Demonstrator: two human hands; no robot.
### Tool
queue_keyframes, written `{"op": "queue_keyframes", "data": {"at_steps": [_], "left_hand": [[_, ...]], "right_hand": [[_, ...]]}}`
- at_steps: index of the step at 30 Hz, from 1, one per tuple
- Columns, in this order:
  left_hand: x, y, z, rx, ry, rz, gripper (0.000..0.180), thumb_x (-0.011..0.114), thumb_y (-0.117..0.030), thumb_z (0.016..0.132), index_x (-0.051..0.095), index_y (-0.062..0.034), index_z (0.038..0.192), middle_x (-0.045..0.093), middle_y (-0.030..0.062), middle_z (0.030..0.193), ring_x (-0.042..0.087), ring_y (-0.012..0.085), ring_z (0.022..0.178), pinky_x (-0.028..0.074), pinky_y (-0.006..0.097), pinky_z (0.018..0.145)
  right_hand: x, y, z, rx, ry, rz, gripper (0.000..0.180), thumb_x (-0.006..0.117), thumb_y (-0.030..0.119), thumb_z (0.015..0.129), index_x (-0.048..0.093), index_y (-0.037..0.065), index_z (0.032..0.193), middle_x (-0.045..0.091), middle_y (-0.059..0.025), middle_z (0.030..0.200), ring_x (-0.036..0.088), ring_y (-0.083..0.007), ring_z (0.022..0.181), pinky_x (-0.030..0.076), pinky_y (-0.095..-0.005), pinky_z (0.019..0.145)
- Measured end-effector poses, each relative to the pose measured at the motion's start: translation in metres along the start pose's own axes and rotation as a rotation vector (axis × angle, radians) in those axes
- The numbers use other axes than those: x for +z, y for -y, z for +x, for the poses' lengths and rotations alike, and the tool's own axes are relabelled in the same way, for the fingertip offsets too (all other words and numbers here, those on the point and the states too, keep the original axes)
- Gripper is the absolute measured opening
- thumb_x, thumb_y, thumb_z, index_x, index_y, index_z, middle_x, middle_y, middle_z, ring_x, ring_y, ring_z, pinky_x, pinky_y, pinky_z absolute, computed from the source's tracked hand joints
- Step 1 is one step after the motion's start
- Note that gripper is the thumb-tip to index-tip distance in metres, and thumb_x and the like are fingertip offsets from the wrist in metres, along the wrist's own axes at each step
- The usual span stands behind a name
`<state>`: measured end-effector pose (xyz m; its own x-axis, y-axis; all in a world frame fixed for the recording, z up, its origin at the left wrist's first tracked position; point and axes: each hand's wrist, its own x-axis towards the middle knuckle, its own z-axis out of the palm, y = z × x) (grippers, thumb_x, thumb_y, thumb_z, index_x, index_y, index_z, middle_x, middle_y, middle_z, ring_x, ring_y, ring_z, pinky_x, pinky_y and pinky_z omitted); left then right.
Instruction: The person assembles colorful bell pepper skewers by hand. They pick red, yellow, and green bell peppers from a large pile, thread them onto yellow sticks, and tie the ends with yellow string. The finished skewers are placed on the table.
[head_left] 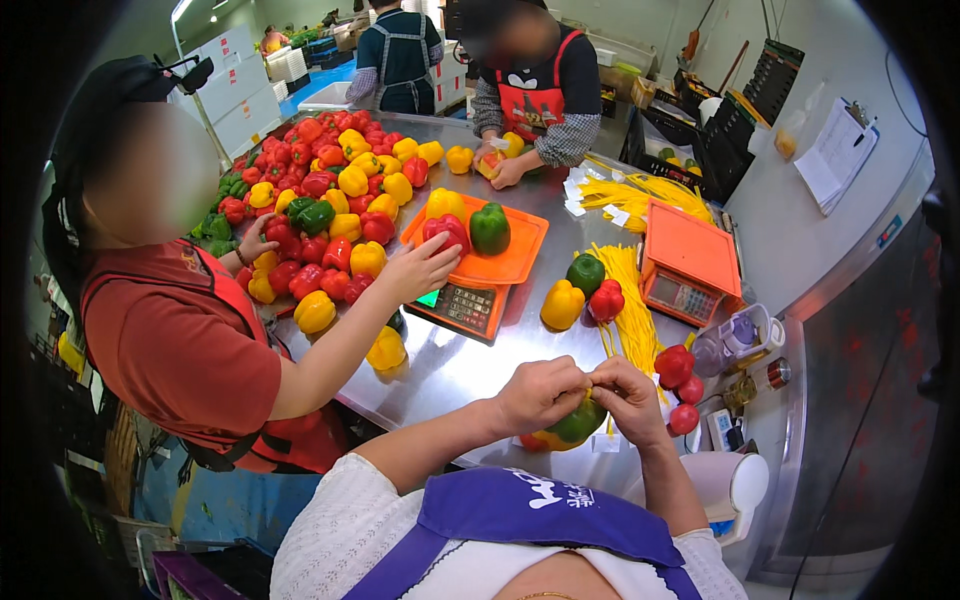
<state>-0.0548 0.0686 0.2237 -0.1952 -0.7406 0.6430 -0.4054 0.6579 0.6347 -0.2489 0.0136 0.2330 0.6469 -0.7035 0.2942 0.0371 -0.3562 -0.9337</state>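
Note:
My left hand [545, 395] and my right hand [628, 398] meet at the table's near edge, fingertips pinched together. Between them shows a bit of thin yellow material, perhaps netting; my fingers hide most of it. Directly under it sits a cluster of peppers, with a green pepper [578, 424] on top and red and yellow showing below. Beyond my hands stand a yellow pepper [562, 305], a dark green pepper [586, 272] and a red pepper [606, 301]. Long yellow strips [632, 318] lie beside them, running toward my right hand.
At left, a co-worker's hand [425, 268] touches a red pepper on an orange scale tray [520, 260]. A big pepper pile [330, 190] covers the far left. Another person [535, 90] handles bagged peppers across the metal table. A second orange scale [690, 255] and red peppers [676, 366] stand right.

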Motion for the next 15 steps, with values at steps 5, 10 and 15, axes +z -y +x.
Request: {"op": "queue_keyframes", "data": {"at_steps": [5,10,15], "left_hand": [[-0.001,-0.004,-0.002,0.012,-0.026,0.033,0.021,0.065,-0.001,0.078,0.066,-0.0065,0.099,0.055,0.0084,0.073,0.059,0.0258,0.063,0.048,0.034,0.056],[0.000,-0.006,-0.004,0.015,-0.024,0.048,0.025,0.065,0.001,0.079,0.066,-0.0067,0.103,0.055,0.0083,0.073,0.059,0.0250,0.062,0.048,0.032,0.056],[-0.001,-0.008,-0.002,-0.063,0.000,-0.015,0.022,0.062,0.001,0.082,0.065,-0.0060,0.102,0.055,0.0084,0.075,0.058,0.0244,0.066,0.047,0.032,0.059]], "right_hand": [[0.000,-0.004,0.001,0.014,0.019,0.052,0.011,0.066,-0.002,0.083,0.065,0.000,0.094,0.057,-0.0033,0.091,0.054,-0.0113,0.081,0.044,-0.0219,0.071],[-0.001,0.004,0.004,0.130,0.059,0.157,0.007,0.063,-0.002,0.085,0.062,0.000,0.092,0.054,-0.0014,0.089,0.052,-0.0090,0.080,0.043,-0.0210,0.070],[-0.002,-0.008,0.004,0.061,0.078,0.107,0.008,0.062,-0.003,0.084,0.060,0.001,0.091,0.053,-0.0016,0.088,0.050,-0.0092,0.077,0.041,-0.0216,0.067]]}}
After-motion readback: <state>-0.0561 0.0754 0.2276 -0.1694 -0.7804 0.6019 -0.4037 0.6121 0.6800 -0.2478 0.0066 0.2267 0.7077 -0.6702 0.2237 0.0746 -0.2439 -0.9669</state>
